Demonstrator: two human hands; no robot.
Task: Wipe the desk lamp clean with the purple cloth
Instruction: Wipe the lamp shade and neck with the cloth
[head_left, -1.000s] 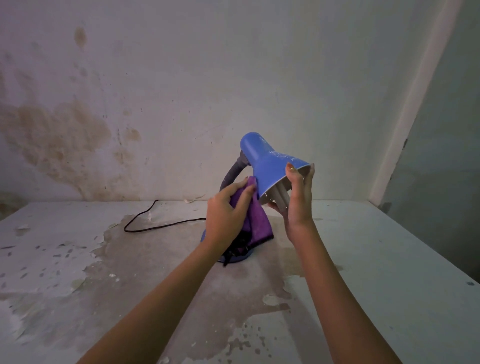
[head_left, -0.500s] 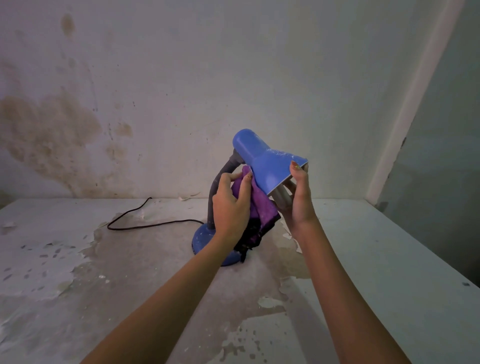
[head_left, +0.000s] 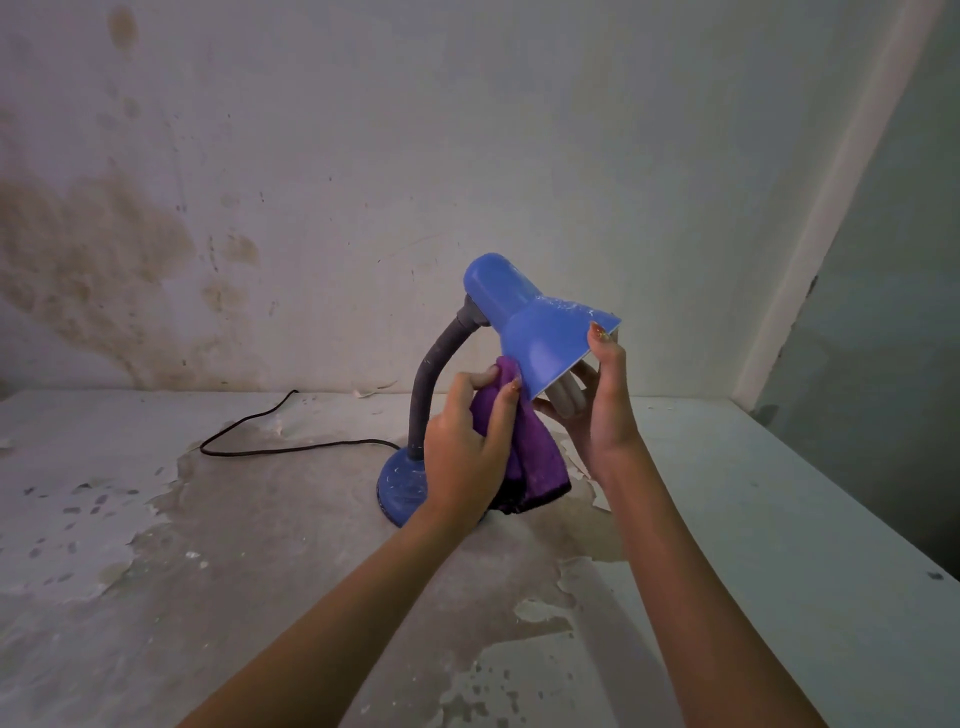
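Two grips are shown: the purple cloth (head_left: 535, 457) is clamped by fingers (head_left: 505, 413) of the left hand (head_left: 462, 452) under the desk lamp (head_left: 540, 332) shade; its rim is pinched by the right hand (head_left: 602, 410), above the table (head_left: 779, 519).

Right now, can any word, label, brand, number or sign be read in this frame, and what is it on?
None: no text can be read anywhere in this view.
The lamp shade carries only pale scuffs, the lamp base only pale specks, and the purple cloth is plain.
The wall and table show only stains and peeling paint.
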